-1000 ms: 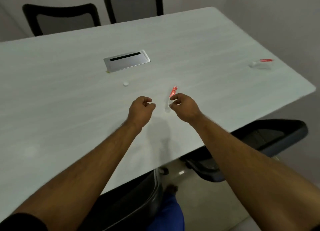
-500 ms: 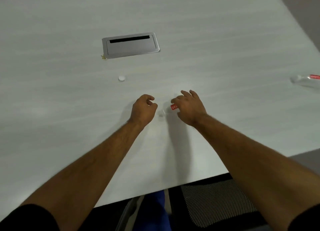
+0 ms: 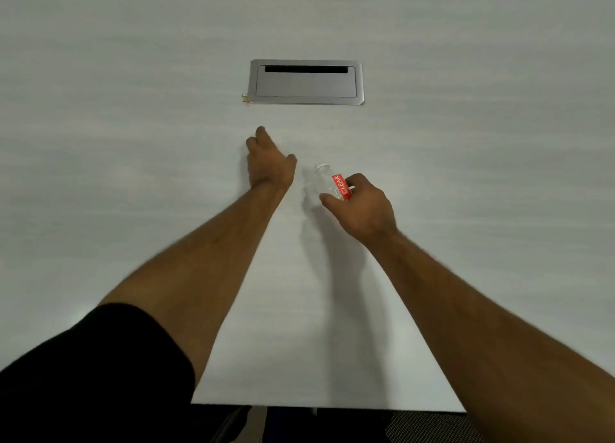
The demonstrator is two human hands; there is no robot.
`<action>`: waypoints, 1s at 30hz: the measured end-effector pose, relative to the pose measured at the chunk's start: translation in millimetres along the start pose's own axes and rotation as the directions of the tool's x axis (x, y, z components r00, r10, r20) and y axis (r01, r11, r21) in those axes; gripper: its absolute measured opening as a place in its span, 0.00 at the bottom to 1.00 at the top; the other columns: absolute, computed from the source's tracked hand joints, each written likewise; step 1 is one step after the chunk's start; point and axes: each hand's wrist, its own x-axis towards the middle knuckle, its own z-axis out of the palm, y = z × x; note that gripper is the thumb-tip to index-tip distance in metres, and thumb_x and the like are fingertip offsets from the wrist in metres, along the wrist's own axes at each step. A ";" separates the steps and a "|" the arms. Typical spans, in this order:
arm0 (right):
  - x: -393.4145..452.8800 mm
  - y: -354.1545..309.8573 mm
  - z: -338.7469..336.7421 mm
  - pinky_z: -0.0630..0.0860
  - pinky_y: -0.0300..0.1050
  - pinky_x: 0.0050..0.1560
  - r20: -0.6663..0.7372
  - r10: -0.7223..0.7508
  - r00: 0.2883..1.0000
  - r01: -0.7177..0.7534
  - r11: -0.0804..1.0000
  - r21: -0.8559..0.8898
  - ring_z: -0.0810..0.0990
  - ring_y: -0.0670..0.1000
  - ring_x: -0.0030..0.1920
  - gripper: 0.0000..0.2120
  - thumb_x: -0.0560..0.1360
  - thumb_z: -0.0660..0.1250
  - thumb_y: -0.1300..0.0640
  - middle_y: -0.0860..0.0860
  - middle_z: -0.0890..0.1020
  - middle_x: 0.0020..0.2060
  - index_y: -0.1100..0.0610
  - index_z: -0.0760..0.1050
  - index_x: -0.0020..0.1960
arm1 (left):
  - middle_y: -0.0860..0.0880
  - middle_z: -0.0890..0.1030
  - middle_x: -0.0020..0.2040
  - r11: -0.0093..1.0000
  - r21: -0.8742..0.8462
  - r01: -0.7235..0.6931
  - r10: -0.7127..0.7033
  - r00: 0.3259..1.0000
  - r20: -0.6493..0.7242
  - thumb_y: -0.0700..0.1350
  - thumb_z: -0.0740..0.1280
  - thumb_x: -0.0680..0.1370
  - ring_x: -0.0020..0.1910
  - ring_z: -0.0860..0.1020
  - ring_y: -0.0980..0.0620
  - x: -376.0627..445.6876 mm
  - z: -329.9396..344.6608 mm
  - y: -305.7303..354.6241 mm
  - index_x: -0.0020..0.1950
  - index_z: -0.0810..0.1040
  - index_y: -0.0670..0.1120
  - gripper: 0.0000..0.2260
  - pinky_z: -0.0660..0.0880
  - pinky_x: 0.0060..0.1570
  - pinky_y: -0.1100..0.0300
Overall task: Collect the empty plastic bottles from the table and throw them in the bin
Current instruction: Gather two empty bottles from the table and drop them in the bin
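Observation:
A small clear plastic bottle [image 3: 322, 183] with a red "CLEAR" label is held tilted just above the white table [image 3: 466, 209], neck pointing away from me. My right hand [image 3: 361, 206] is closed around its lower half. My left hand [image 3: 269, 163] reaches further forward, palm down, its fingers curled onto the tabletop just left of the bottle's neck. The small white cap seen earlier on the table is out of sight, where this hand now covers the surface. I cannot see whether the left fingers hold anything.
A grey metal cable hatch [image 3: 305, 82] is set flush into the table just beyond my left hand. The table's near edge [image 3: 332, 405] runs along the bottom, with a dark mesh chair seat [image 3: 429, 427] below it.
I have leaned in over the table. My left hand moved forward onto the spot where the white cap lay. My right hand shifted its grip to the bottle's lower half and raised it.

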 end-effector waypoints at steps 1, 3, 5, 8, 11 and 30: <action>-0.2 2.0 -0.6 0.75 0.44 0.41 0.009 -0.001 1.000 0.001 1.000 0.004 0.81 0.52 0.44 0.23 0.72 0.70 0.38 0.46 0.81 0.46 0.53 0.74 0.58 | 0.39 0.69 0.69 0.997 0.078 0.003 -0.005 1.000 0.022 0.48 0.71 0.76 0.64 0.75 0.39 5.2 1.9 4.3 0.75 0.62 0.41 0.31 0.75 0.62 0.51; -1.0 6.0 -3.1 0.78 0.46 0.44 0.006 0.005 1.000 -0.005 1.000 0.026 0.82 0.52 0.44 0.23 0.71 0.70 0.38 0.47 0.81 0.46 0.52 0.74 0.59 | 0.39 0.71 0.67 0.972 0.233 -0.018 0.003 0.998 0.063 0.45 0.65 0.80 0.62 0.76 0.39 9.8 1.7 10.2 0.72 0.67 0.41 0.22 0.75 0.60 0.53; -4.1 8.3 -7.6 0.80 0.47 0.46 -0.004 0.015 1.000 -0.015 0.999 0.051 0.83 0.52 0.44 0.24 0.71 0.71 0.38 0.47 0.82 0.46 0.52 0.74 0.59 | 0.38 0.73 0.64 0.962 0.263 -0.066 0.044 0.995 0.088 0.43 0.63 0.81 0.60 0.77 0.40 8.2 2.0 11.0 0.68 0.71 0.40 0.16 0.75 0.59 0.54; -13.8 10.1 -17.6 0.81 0.47 0.46 -0.024 0.042 0.999 -0.040 0.995 0.093 0.83 0.51 0.44 0.27 0.71 0.71 0.37 0.47 0.83 0.47 0.51 0.73 0.62 | 0.40 0.79 0.57 0.995 0.047 -0.093 0.087 0.989 0.116 0.46 0.67 0.79 0.53 0.80 0.42 -14.0 2.6 18.8 0.59 0.77 0.39 0.13 0.78 0.51 0.55; -33.3 16.2 -32.7 0.81 0.46 0.46 -0.044 0.109 0.993 -0.099 0.979 0.178 0.83 0.50 0.44 0.27 0.70 0.73 0.39 0.47 0.82 0.48 0.50 0.71 0.63 | 0.43 0.83 0.45 0.901 -0.407 0.150 -0.052 0.969 0.242 0.45 0.72 0.74 0.40 0.83 0.45 -54.3 -0.5 42.7 0.51 0.78 0.39 0.11 0.82 0.43 0.56; -193.2 139.0 -221.4 0.81 0.51 0.42 -0.393 0.336 0.856 -0.036 0.797 0.603 0.82 0.51 0.42 0.20 0.78 0.60 0.33 0.47 0.82 0.44 0.46 0.73 0.60 | 0.42 0.85 0.53 0.633 -0.706 0.317 0.402 0.645 0.650 0.40 0.71 0.77 0.47 0.84 0.48 -314.0 11.3 260.1 0.56 0.84 0.41 0.08 0.82 0.51 0.54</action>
